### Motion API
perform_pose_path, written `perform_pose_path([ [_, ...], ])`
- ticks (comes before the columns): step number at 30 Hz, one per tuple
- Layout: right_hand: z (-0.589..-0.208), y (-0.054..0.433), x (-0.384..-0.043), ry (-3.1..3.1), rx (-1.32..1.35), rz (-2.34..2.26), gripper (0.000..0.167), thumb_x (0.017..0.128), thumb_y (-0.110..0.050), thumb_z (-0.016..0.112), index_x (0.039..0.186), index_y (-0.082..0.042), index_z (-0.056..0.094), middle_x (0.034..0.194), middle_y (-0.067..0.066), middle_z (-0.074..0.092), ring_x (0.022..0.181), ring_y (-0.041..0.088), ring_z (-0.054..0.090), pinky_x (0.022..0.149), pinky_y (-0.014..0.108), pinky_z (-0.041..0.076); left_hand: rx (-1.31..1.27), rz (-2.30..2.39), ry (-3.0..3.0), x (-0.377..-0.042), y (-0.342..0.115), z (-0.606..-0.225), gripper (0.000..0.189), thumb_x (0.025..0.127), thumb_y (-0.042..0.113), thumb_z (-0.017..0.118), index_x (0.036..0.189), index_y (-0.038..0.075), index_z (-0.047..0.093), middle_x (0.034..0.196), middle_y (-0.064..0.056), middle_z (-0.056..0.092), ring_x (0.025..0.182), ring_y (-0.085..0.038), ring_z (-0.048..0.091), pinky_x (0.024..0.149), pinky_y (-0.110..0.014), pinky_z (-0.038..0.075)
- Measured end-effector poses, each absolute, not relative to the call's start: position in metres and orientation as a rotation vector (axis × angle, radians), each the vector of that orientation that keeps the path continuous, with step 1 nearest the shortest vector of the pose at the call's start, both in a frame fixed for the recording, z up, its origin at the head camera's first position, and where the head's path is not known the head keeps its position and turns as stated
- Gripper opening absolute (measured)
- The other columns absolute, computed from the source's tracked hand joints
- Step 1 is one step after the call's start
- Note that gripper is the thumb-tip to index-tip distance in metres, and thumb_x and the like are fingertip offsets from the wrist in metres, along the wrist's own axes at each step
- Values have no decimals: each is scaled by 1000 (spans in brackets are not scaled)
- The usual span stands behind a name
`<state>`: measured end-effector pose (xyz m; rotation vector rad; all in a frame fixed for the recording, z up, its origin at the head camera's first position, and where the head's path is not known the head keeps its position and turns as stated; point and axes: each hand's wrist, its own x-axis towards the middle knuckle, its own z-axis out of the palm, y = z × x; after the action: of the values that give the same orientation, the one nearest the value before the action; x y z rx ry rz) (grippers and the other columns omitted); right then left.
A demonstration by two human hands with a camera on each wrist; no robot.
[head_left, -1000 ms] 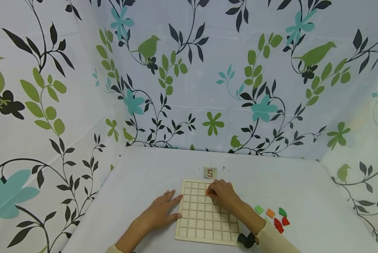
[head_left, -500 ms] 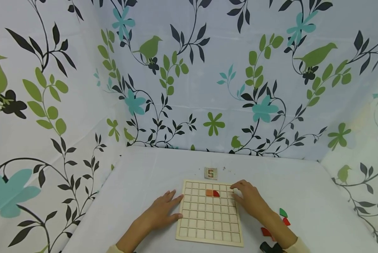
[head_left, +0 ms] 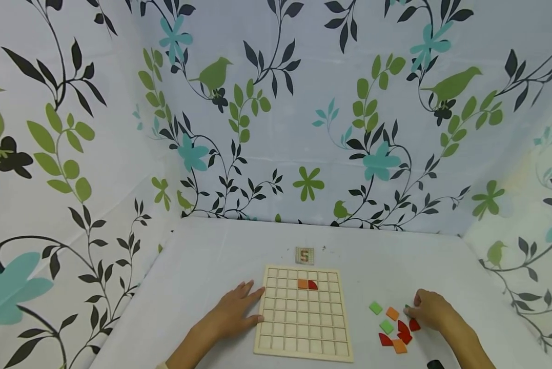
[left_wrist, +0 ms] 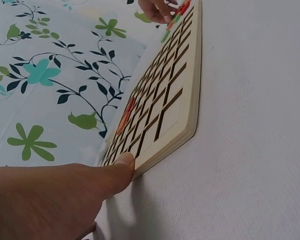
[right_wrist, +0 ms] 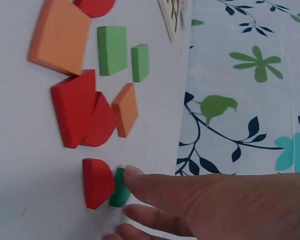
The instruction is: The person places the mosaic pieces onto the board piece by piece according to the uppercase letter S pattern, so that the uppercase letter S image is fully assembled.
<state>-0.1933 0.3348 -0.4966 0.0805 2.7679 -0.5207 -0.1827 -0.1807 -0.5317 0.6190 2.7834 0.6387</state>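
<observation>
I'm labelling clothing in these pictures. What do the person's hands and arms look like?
The left hand and the right hand are bare, without gloves. A pale cream sleeve shows on the left forearm; no right sleeve is in view. A small black object shows beside the right forearm; whether it is worn is unclear.

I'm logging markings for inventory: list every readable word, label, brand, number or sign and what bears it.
"S" or "5", too small to tell which: on the small, square beige gridded card.
Tiny dark marks on the white tabletop beside it: too small to read.
No other text is legible.
</observation>
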Motion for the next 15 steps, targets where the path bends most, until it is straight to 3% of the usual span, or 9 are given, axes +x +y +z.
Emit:
perform_pose_path([
  [3, -500, 332, -192, 2794, 72, -592, 21, 97, -14, 73, 95, 2, 61, 80, 4, 59, 76, 21, 54, 67, 35, 48, 622, 637, 2792, -182, -182, -531, 76, 101, 59, 63, 163, 22, 42, 171, -21, 30, 158, -46, 25, 124, -69, 26],
  [8, -505, 326, -196, 2838, 25, -628, 11, 96, -4, 72, 99, 3, 64, 85, 6, 64, 76, 20, 55, 67, 35, 53, 628, 642, 2798, -181, -182, -531, 74, 102, 57, 63, 163, 21, 42, 171, -21, 30, 158, -47, 25, 124, -68, 26],
  [15, -512, 324, -199, 2875, 55, -673, 21, 94, -4, 72, 109, 8, 65, 96, 17, 65, 81, 23, 58, 69, 37, 57, 624, 636, 2796, -180, -182, -531, 74, 102, 57, 63, 163, 21, 42, 171, -21, 30, 158, -47, 26, 124, -68, 27],
])
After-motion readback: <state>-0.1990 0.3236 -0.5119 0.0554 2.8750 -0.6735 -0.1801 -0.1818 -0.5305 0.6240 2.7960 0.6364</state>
